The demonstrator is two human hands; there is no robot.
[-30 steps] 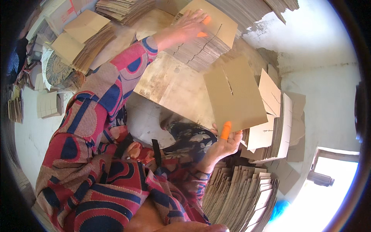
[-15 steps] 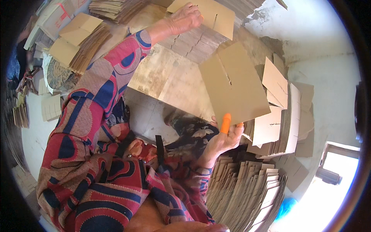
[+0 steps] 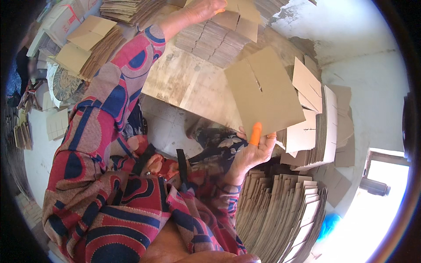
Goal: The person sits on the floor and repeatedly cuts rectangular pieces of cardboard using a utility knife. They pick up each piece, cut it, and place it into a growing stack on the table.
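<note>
My right hand holds a brown cardboard sheet by its near edge. The sheet is tilted up and has a narrow slit running in from its far edge. Orange covers sit on fingers of this hand. At the top of the head view my left hand, partly cut off by the picture's rim, is closed at the top sheet of a cardboard stack. That top sheet looks raised and askew over the slit sheet beneath it. Orange shows at a left fingertip too.
The stack stands on a worn wooden table. Slotted cardboard pieces lean by the wall at right, and more cardboard is packed upright below them. Further piles stand at far left. A blue bag lies near the bright opening.
My left hand has moved slightly up and left, and the top sheet on the stack has shifted and lifted. The right hand keeps its sheet nearly in place.
</note>
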